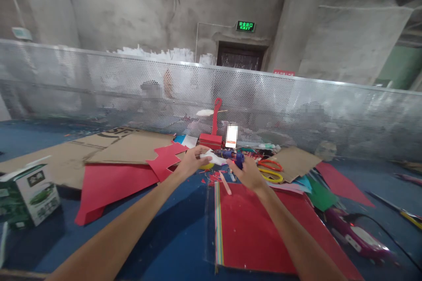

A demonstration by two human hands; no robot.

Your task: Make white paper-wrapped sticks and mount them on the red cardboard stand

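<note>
My left hand point(192, 160) pinches a small white piece point(216, 158) that looks like folded paper or foam. My right hand point(248, 170) is closed around a blue glue gun point(238, 157). Its nozzle points left, close to the white piece; whether they touch I cannot tell. A yellow round thing point(207, 166) shows partly under the left hand. Below and between the hands lie red paper scraps point(216, 177) and a pale pink stick-like item point(225, 183). Just beyond, a red paper box shape point(210, 141) carries a tall red strip point(215, 118).
A stack of red paper point(257, 232) lies under my right forearm. Cardboard point(121, 147) and cut red paper point(118, 180) spread left, with a green-and-white box point(29, 195). Orange- and yellow-handled scissors point(272, 171), a lit phone point(231, 136) and a purple corded device point(359, 237) are around. A perforated metal screen point(125, 79) stands behind.
</note>
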